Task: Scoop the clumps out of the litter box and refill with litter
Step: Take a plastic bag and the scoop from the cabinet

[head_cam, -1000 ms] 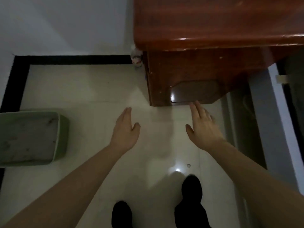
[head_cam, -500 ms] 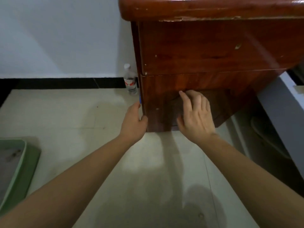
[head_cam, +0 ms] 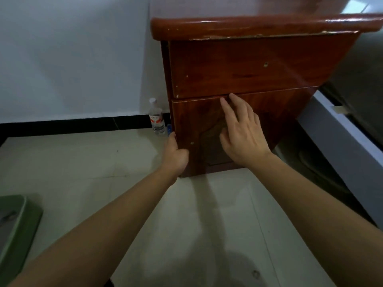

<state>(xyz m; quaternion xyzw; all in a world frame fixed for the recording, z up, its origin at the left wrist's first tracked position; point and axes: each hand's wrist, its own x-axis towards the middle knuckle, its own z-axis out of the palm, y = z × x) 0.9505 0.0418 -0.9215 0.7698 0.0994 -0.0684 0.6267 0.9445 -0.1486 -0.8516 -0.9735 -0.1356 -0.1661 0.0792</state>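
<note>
A green litter box [head_cam: 19, 224] with grey litter sits on the floor at the lower left, cut off by the frame edge. Both hands are at a red-brown wooden cabinet [head_cam: 238, 79]. My left hand [head_cam: 175, 154] grips the left edge of the cabinet's lower door [head_cam: 186, 125], thumb on the front, fingers hidden behind the edge. My right hand [head_cam: 241, 131] lies flat on the door's front, fingers spread, fingertips at the top gap of the door. No scoop or litter bag is visible.
A clear plastic water bottle [head_cam: 156, 118] stands by the wall left of the cabinet, with a small blue object [head_cam: 169, 129] beside it. A grey bed frame [head_cam: 342, 139] runs along the right. Pale floor tiles [head_cam: 83, 162] stretch between cabinet and litter box.
The view has come closer to the cabinet and tilted up. My right hand slid up the door front to its top edge. My left hand has settled its hold on the door's left edge.
</note>
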